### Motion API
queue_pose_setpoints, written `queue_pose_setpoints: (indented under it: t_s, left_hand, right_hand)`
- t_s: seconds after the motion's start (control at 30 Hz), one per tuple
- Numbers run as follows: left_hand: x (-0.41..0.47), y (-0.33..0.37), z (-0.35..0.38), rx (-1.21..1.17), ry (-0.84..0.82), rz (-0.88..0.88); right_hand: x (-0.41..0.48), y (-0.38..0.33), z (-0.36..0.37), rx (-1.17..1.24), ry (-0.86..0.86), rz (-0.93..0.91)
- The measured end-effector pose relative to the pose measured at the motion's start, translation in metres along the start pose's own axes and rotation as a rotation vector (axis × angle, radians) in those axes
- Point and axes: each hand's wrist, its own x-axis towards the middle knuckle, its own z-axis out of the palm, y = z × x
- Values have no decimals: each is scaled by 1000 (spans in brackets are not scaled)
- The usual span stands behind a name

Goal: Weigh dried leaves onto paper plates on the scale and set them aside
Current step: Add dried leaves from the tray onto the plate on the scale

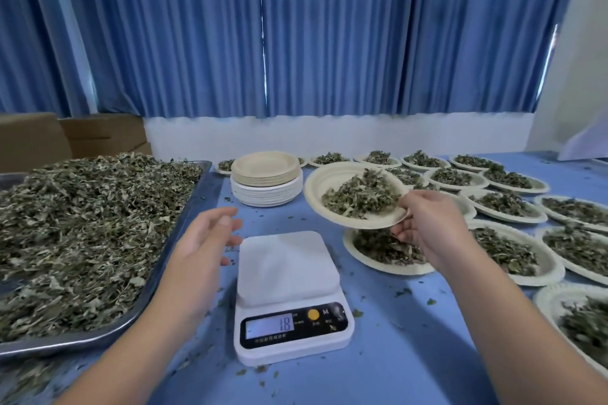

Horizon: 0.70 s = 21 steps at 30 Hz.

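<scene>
- The right hand [424, 223] pinches the loaded paper plate [317, 184] by its near rim only, thumb on top and fingers underneath. The plate hangs in the air just beyond the scale [289, 293], above a filled plate [385, 250] on the table.
- That one-edge hold is the likely weak point: a thin plate may sag or tip on its unsupported far side, and the dried leaves [358, 196] would spill.
- Any spill would probably land on the plate below and spoil its weighed portion.
- The filled plates on the right [506, 207] sit close together, so a free spot looks hard to find without nudging a neighbour.
- The left hand [204, 240] hovers empty, fingers loosely apart, between the leaf tray [65, 344] and the scale.
- The scale's platform is bare, yet its display shows 18; any sign before it is too faint to read.
- The right fingers under the plate are mostly hidden, and the nearest plates are cut off at the right edge.
</scene>
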Motion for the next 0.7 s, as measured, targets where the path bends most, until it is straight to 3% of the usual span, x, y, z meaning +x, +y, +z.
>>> queue_pose_setpoints:
  t_s: [0.17,0.33,0.53,0.7]
  left_hand:
    - [28,4,27,41,7,-41]
    - [30,-3,56,158,-58,25]
    - [18,-12,53,337,-80,224]
    - [14,-13,45,323,-52,143]
  right_hand:
    - [28,10,-30,79,165,43]
    - [42,18,-51,138,311,89]
    - [50,28,-61,141,376,136]
    - [48,27,-59,144,365,176]
